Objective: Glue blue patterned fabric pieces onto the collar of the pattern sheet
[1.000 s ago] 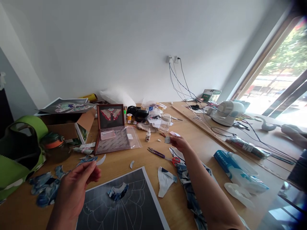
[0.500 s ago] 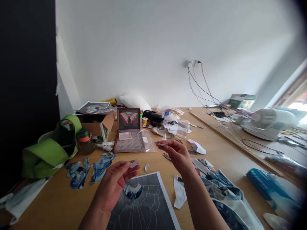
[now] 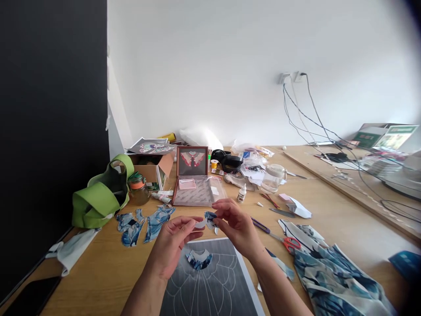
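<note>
Between the fingertips of my left hand (image 3: 176, 239) is a small curved white piece (image 3: 200, 224), perhaps paper or stiff backing. My right hand (image 3: 237, 228) pinches a small blue-patterned fabric scrap (image 3: 209, 217) right beside it; whether the two touch I cannot tell. Below both hands lies a dark sheet (image 3: 210, 285) with a pale scalloped line drawing. A collar-shaped blue and white fabric piece (image 3: 199, 260) rests near its top. Cut blue fabric pieces (image 3: 159, 223) are to the left, and a larger blue and white cloth (image 3: 338, 281) spreads to the right.
Red-handled scissors (image 3: 291, 244), a purple utility knife (image 3: 261, 225) and a small white bottle (image 3: 241, 193) lie or stand right of my hands. Behind are an open framed box (image 3: 192, 197), a glass jug (image 3: 272, 177) and a jar (image 3: 138, 188). A green bag (image 3: 95, 204) stands left.
My right hand has come in beside my left, and its blue scrap now shows. The view has turned left, bringing a phone into sight at lower left.
</note>
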A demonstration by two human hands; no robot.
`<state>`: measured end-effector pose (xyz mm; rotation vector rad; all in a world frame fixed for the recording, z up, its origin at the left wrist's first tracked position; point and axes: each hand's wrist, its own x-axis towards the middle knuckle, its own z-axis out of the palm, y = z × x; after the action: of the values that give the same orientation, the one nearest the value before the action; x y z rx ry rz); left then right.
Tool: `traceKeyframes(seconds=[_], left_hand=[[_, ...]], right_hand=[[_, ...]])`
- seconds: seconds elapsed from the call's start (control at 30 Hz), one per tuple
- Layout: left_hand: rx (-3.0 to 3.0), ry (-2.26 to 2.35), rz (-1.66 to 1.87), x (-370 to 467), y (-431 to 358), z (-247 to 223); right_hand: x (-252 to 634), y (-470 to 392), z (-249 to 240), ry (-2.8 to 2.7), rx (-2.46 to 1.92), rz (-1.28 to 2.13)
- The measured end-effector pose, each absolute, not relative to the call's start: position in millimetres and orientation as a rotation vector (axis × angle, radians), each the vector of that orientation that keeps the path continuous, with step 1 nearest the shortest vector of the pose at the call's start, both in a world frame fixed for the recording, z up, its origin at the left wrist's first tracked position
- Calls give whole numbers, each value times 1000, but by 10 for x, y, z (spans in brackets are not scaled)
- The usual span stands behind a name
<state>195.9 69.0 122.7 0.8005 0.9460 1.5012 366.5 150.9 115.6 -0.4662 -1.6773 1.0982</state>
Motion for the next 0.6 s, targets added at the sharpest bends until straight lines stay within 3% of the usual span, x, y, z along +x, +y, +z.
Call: traceKeyframes(seconds=[0.43,0.6], left_hand=[[944,1294,1586,1863,706,1236],[886,1317,1577,1886,708,1260]], right_hand=[[3667,1498,1126,-1725,-760,1151],[3659,1554,1113,-1527,-836,1338]])
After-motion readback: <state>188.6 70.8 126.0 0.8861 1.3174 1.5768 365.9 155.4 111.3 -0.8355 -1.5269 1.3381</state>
